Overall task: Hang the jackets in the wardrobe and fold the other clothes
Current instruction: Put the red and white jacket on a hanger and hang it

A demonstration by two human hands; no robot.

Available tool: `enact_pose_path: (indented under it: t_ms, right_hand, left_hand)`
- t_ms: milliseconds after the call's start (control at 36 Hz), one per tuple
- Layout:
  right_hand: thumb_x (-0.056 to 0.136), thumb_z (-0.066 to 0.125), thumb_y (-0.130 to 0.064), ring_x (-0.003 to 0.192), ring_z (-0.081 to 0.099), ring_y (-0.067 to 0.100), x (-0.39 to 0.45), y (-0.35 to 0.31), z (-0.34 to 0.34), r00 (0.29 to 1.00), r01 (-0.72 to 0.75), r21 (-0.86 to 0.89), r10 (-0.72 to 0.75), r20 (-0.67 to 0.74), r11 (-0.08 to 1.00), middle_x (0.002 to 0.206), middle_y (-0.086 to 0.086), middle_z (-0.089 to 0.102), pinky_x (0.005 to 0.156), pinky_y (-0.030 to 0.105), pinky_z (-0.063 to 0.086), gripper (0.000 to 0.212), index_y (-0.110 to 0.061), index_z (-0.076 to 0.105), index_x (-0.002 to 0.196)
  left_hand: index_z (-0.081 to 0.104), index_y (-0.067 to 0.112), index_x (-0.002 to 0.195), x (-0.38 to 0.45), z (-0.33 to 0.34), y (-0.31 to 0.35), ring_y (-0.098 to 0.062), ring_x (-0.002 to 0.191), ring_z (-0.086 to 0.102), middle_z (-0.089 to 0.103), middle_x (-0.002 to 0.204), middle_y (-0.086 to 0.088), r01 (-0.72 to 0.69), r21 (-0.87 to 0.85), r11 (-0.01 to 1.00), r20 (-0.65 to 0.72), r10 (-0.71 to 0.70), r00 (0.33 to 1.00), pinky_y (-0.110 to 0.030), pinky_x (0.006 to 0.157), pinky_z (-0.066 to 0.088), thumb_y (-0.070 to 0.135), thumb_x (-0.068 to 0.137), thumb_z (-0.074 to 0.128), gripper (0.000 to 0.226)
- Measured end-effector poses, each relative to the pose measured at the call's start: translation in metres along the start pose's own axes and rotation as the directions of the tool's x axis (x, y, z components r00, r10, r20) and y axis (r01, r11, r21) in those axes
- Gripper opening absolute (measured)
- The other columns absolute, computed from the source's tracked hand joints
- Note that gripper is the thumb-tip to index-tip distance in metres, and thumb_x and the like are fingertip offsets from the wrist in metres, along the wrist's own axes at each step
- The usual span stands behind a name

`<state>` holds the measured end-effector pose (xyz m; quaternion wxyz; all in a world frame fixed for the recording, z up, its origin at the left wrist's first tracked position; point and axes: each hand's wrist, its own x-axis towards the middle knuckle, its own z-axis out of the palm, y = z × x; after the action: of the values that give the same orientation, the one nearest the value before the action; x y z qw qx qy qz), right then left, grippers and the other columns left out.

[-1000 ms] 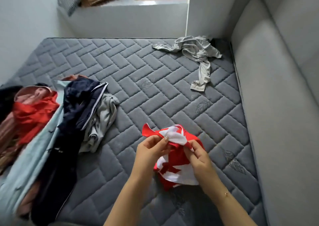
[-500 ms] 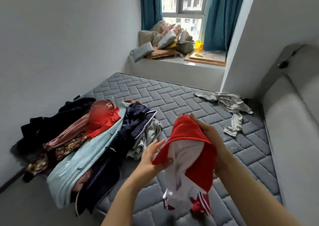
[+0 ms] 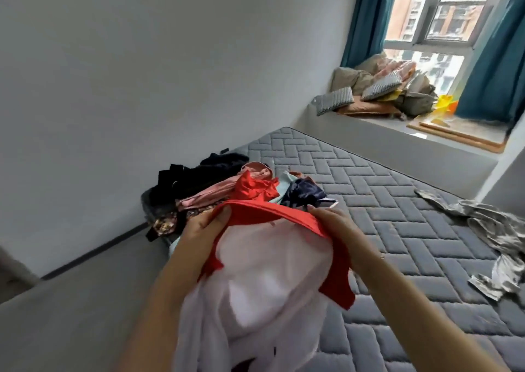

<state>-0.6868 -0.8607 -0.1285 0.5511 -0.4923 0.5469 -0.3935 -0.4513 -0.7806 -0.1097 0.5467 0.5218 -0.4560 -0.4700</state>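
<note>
Since the earlier frame, both hands are holding the red and white garment higher and wider, the left hand and right hand now pinching opposite ends of its red edge. Stretching it so is probably letting it hang straight for folding. It is hanging above the near mattress, the clothes pile lying beyond.

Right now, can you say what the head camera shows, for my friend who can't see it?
Two hands, left hand and right hand, hold up a red and white garment by its red edge, over a grey quilted mattress. A pile of clothes lies behind it by the wall, and a crumpled grey garment lies to the right.
</note>
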Motion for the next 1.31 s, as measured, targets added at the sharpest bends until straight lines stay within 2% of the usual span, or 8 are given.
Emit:
enact_pose_path:
  t_ms: [83,250,417,528,861,972,1083,1306]
  right_hand:
    - [0.093,0.056,-0.039,0.059,0.053,0.003,-0.014,0.005,0.042,0.941,0.287,0.064,-0.294,0.169,0.956,0.063,-0.009,0.059,0.059,0.019,0.042,0.032,-0.007,0.062,0.088]
    - [0.08,0.07,-0.051,0.112,0.054,0.003,-0.03,0.038,0.125,0.659,0.66,-0.29,-0.348,0.667,0.693,0.127,-0.019,0.048,0.095,0.024,0.045,0.062,-0.036,0.044,0.135]
    - [0.091,0.06,-0.025,0.085,0.054,-0.003,-0.042,0.038,0.202,0.599,0.675,-0.066,-0.492,0.632,0.735,0.099,-0.021,0.056,0.078,0.023,0.045,0.019,-0.031,0.058,0.108]
    - [0.098,0.051,-0.012,0.051,0.039,-0.001,-0.045,0.027,0.242,0.581,0.504,0.051,-0.382,0.718,0.862,0.055,-0.016,0.047,0.051,0.02,0.033,0.029,-0.021,0.06,0.072]
    - [0.084,0.061,-0.028,0.048,0.058,0.014,-0.091,-0.067,0.381,0.304,-0.259,-0.065,0.145,0.942,0.964,0.057,0.003,0.059,0.049,0.018,0.049,0.026,-0.014,0.063,0.062]
    - [0.093,0.05,-0.022,0.037,0.045,0.006,-0.116,-0.074,0.446,0.29,-0.252,-0.096,0.17,0.942,0.963,0.042,-0.005,0.043,0.039,0.014,0.04,0.046,-0.018,0.046,0.047]
    - [0.082,0.064,-0.046,0.057,0.063,0.015,-0.144,-0.075,0.501,0.111,-0.266,-0.216,0.252,0.961,0.939,0.06,0.005,0.061,0.055,0.023,0.055,0.042,-0.011,0.065,0.059]
    - [0.072,0.073,-0.033,0.059,0.068,0.021,-0.187,-0.056,0.607,-0.001,-0.226,-0.323,0.332,0.943,0.919,0.067,0.01,0.068,0.054,0.029,0.056,0.029,-0.005,0.072,0.066]
  left_hand:
    - [0.078,0.038,0.084,-0.006,-0.014,0.02,-0.006,0.081,0.071,0.076,0.087,0.006,0.009,0.033,0.999,-0.117,-0.005,0.993,-0.019,0.071,0.052,0.047,0.071,0.065,0.02]
    - [0.071,0.01,0.068,-0.026,-0.044,0.035,-0.026,0.073,0.058,0.065,0.072,-0.013,0.123,0.024,0.992,-0.381,-0.104,0.919,-0.039,0.076,0.047,0.027,0.088,0.067,0.026]
    - [0.07,0.009,0.069,-0.068,-0.089,0.043,-0.019,0.06,0.063,0.069,0.067,-0.009,0.143,-0.018,0.99,-0.551,-0.129,0.824,-0.029,0.065,0.05,0.021,0.087,0.067,0.021]
    - [0.076,0.013,0.068,-0.109,-0.137,0.05,-0.019,0.062,0.068,0.072,0.07,-0.009,0.161,-0.022,0.987,-0.617,-0.14,0.774,-0.025,0.064,0.054,0.023,0.083,0.069,0.02]
    - [0.078,0.03,0.086,-0.245,-0.279,0.016,-0.015,0.089,0.071,0.076,0.095,0.0,0.471,0.136,0.872,-0.529,-0.338,0.779,-0.026,0.08,0.053,0.077,0.034,0.081,0.07]
    - [0.073,0.032,0.102,-0.297,-0.317,0.01,-0.014,0.104,0.067,0.072,0.11,0.004,0.558,0.098,0.824,-0.391,-0.483,0.783,-0.025,0.09,0.051,0.054,0.044,0.092,0.065]
    - [0.066,0.023,0.115,-0.347,-0.354,0.007,-0.019,0.108,0.066,0.071,0.115,-0.001,0.608,0.049,0.792,-0.384,-0.547,0.743,-0.026,0.089,0.052,0.031,0.063,0.089,0.058]
    - [0.071,0.012,0.106,-0.43,-0.401,-0.007,-0.031,0.098,0.069,0.071,0.107,-0.017,0.383,-0.261,0.886,-0.683,-0.45,0.576,-0.029,0.076,0.057,0.031,0.042,0.093,0.07]
